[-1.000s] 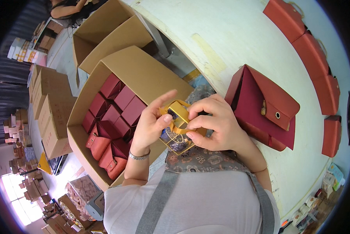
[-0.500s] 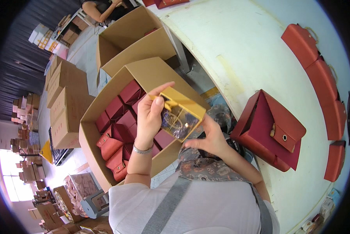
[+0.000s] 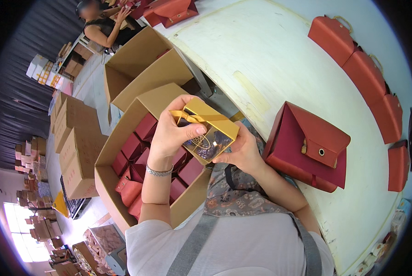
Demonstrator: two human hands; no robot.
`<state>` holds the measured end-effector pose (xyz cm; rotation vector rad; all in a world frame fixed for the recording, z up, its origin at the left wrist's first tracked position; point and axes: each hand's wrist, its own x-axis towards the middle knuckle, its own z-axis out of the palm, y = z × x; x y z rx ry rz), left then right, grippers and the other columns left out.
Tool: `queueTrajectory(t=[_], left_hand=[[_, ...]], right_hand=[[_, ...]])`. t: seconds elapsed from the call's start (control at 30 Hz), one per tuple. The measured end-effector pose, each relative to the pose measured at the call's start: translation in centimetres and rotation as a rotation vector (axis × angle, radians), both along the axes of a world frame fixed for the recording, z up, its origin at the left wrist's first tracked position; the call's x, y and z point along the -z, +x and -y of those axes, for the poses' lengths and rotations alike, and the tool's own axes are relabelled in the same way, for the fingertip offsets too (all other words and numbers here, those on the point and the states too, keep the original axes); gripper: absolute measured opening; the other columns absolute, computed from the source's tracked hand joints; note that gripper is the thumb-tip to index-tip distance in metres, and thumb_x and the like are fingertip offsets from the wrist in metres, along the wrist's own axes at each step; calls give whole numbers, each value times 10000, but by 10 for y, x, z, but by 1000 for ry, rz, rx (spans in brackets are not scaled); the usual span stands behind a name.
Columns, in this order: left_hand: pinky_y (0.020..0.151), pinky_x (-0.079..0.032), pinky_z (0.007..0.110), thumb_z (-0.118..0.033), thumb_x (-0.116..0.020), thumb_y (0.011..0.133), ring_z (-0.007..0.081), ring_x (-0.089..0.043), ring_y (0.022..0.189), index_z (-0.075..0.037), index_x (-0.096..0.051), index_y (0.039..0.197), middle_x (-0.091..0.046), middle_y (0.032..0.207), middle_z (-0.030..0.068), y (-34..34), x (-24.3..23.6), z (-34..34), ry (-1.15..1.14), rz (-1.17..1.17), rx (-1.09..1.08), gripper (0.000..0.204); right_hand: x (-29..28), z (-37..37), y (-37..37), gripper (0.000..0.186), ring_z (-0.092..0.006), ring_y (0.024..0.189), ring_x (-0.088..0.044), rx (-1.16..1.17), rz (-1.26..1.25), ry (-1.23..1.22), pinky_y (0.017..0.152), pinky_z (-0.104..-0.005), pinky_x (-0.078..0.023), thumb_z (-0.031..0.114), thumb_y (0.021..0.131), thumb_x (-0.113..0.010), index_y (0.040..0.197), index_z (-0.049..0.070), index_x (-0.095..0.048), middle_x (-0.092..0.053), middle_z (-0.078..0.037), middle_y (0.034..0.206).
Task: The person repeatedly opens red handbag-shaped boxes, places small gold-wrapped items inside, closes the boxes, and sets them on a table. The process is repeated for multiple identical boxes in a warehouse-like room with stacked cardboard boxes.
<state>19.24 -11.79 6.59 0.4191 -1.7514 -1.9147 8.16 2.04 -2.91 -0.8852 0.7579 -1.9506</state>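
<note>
Between my two hands is a small gold gift box (image 3: pixel 218 118) with a clear window, a gold ribbon bow and dark purple contents behind the window. My left hand (image 3: pixel 174 131) grips its left side, thumb pressed by the bow. On the box's right end my right hand (image 3: pixel 242 149) is closed, thumb at the lower corner. To the right, on the white table, stands a red gift bag (image 3: pixel 302 145) with a flap and a metal eyelet. Below and left of my hands, an open carton (image 3: pixel 105 184) holds several dark red boxes and bags.
The white table (image 3: pixel 261 60) runs along my right. More red bags (image 3: pixel 366 76) line its far right edge, and others (image 3: pixel 173 13) sit at its far end. A second open carton (image 3: pixel 146 69) stands beyond the first. Stacked cartons (image 3: pixel 79 152) are on the left. A co-worker (image 3: pixel 107 32) is at the back.
My left thumb has shifted over the ribbon bow, and the gold box is tilted slightly differently. The view has turned, bringing more of the co-worker and the far red bags into sight.
</note>
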Motion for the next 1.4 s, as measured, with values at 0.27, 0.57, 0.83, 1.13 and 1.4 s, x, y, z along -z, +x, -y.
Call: queueTrajectory(t=[0.27,0.57,0.83,1.13,1.4], left_hand=[[747,-514,272,-274,-697,874,131,-637,847,44,-570,1093,-663,988,81,-21,20,13,31,-155,-231,406],[764,-492,251,-170,-705,875,108,-593,862,35,-584,1085,-643,992,63,-39,49,8,-188,-119,-588,318],[767,-503,236,-146,-726,853,96,-607,853,41,-576,1067,-656,962,58,-29,43,3,-165,-10,-597,322],[970,-433,337,-324,-749,811,216,-565,1121,69,-514,1267,-600,1200,150,1,20,-31,5,-108,107,646],[1146,-163,505,-389,-847,579,373,-149,1439,-141,-343,1465,-227,1543,182,-102,28,-69,-1097,85,571,1049]], right_hand=[[12,3,0,199,-113,983,-534,-195,274,-55,891,-285,-389,241,965,-558,1018,49,-565,-605,-36,999],[16,11,9,218,-85,1032,-509,-207,716,182,880,-270,-374,242,951,-587,1116,100,-608,-610,24,1085],[1,8,-7,249,-107,1006,-548,211,389,152,846,-270,-462,126,922,-623,1158,49,-604,-542,-58,1214],[-66,-45,-7,567,-294,1101,-588,492,-746,130,908,-346,-490,119,807,-727,1319,37,-498,-566,-153,1213],[-89,-246,-32,366,-301,872,-679,426,-362,253,765,-347,-546,92,643,-839,988,62,-719,-648,-199,1061]])
